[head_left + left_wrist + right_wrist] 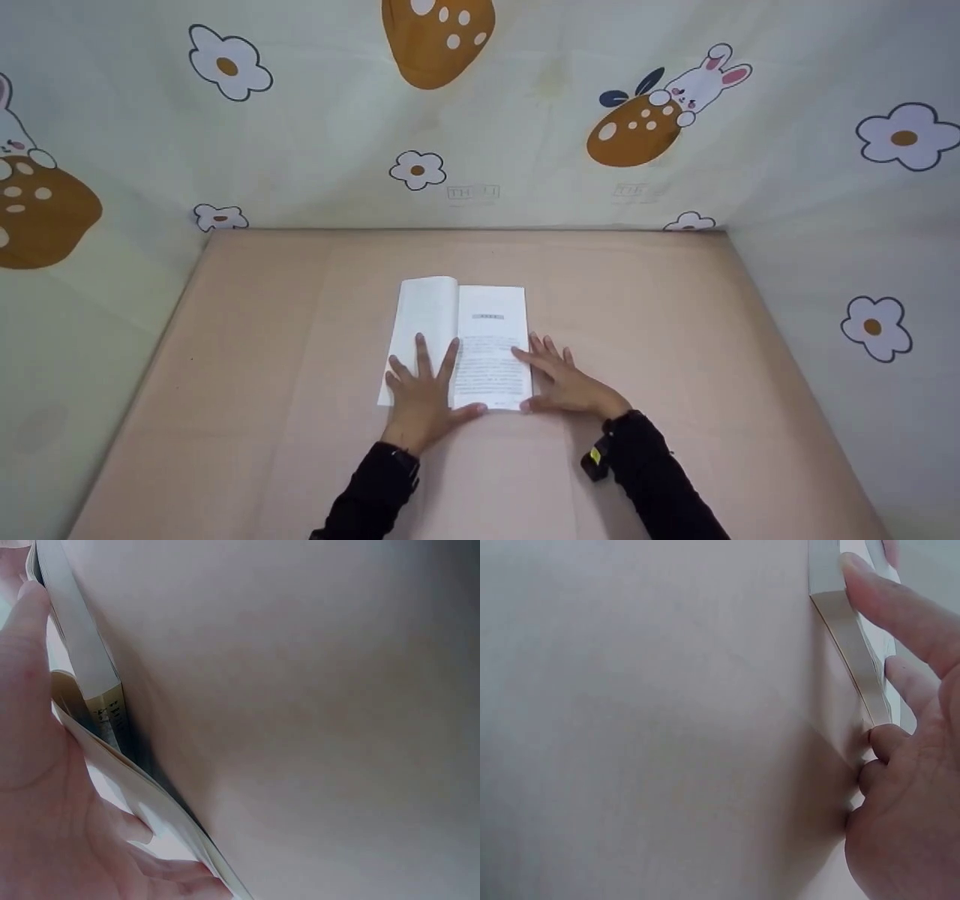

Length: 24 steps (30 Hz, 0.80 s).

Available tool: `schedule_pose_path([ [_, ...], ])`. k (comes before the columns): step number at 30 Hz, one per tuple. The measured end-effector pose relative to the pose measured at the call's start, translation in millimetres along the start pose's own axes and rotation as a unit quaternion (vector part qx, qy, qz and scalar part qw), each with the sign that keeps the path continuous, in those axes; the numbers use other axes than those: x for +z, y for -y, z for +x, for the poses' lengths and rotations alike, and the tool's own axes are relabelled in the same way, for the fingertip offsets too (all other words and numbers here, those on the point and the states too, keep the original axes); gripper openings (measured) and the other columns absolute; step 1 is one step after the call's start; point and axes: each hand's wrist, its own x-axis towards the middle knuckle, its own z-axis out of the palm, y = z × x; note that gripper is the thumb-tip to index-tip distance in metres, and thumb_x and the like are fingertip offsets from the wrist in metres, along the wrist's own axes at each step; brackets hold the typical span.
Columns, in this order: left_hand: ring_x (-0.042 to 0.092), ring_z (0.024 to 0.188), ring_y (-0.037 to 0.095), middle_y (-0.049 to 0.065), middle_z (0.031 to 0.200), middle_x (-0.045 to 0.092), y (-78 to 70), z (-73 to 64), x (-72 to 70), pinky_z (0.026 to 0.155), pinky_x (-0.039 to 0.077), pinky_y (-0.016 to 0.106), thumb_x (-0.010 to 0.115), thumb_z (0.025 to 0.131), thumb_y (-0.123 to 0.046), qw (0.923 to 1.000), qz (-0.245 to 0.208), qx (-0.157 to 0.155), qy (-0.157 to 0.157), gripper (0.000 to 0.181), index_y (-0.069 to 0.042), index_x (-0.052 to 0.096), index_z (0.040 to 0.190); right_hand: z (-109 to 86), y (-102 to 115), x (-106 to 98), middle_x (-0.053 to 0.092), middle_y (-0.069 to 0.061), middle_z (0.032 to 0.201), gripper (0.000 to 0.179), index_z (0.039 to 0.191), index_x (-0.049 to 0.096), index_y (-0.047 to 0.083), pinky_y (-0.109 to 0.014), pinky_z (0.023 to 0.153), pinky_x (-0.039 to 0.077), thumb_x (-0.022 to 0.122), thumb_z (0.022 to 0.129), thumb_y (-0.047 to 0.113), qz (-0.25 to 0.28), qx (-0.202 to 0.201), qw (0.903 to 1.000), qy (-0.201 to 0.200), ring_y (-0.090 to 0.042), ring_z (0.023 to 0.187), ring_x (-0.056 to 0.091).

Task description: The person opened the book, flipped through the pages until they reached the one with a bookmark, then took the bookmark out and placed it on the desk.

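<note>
Your open book lay in the middle of the surface, pages up. Your left hand rested across its left side, grip spread wide, thumb by the bottom edge. Your right hand was at its right edge, grip loosely spread, index finger on the printed page and thumb at the lower corner; the other fingers, partly hidden, seemed to touch the surface.

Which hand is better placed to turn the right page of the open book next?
Probably the right hand: its fingers are at the outer edge of the right page, its thumb near the lower outer corner. The left hand lies spread mostly across the left page.
</note>
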Motion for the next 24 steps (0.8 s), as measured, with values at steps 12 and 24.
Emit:
schedule_pose_path([
  [12,0.035,0.114,0.067,0.035,0.146,0.021,-0.7,-3.0,-1.8,0.091,0.037,0.068,0.052,0.062,-0.084,0.9997,0.016,0.012,-0.014,0.110,-0.023,0.022,0.149,-0.7,6,6,0.001,-0.022,0.154,0.077,0.145,0.034,0.014,-0.060,0.108,-0.014,0.070,0.081,0.038,0.001,-0.005,0.9992,-0.040,-0.041,0.141,-0.011],
  [24,0.032,0.114,0.069,0.036,0.146,0.019,0.4,-0.9,0.5,0.091,0.035,0.070,0.055,0.061,-0.083,0.9999,0.006,0.010,-0.007,0.113,-0.021,0.022,0.149,5.5,6,19,0.009,-0.026,0.152,0.073,0.140,0.040,0.009,-0.062,0.108,-0.011,0.068,0.081,0.040,-0.016,-0.003,0.9947,-0.102,-0.043,0.141,-0.002],
])
